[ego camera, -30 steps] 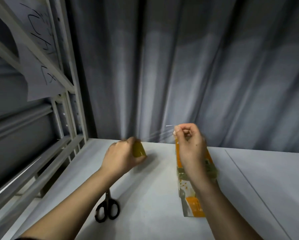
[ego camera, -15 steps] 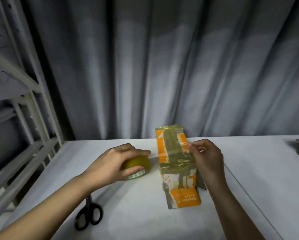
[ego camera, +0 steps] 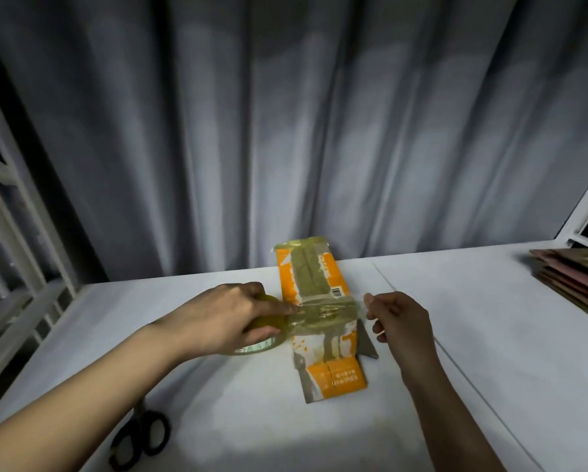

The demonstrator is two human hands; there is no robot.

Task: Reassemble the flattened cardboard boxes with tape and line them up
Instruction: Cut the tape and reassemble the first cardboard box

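Observation:
An orange and white cardboard box (ego camera: 311, 284) lies lengthwise on the white table (ego camera: 456, 318), patched with strips of old yellowish tape. My left hand (ego camera: 224, 318) grips a roll of clear tape (ego camera: 268, 335) just left of the box. A strip of tape (ego camera: 323, 315) runs from the roll across the middle of the box. My right hand (ego camera: 398, 321) pinches the free end of that strip at the box's right side. A grey flap (ego camera: 366, 342) sticks out from under the box on the right.
Black scissors (ego camera: 139, 437) lie near the table's front left, partly under my left forearm. A stack of flattened cardboard boxes (ego camera: 575, 277) sits at the far right edge. A metal shelf frame (ego camera: 20, 267) stands at the left, a grey curtain behind.
The tape strip, held in the air a second ago, now lies stretched across the box. Both hands have come down to the table, and the view has turned right.

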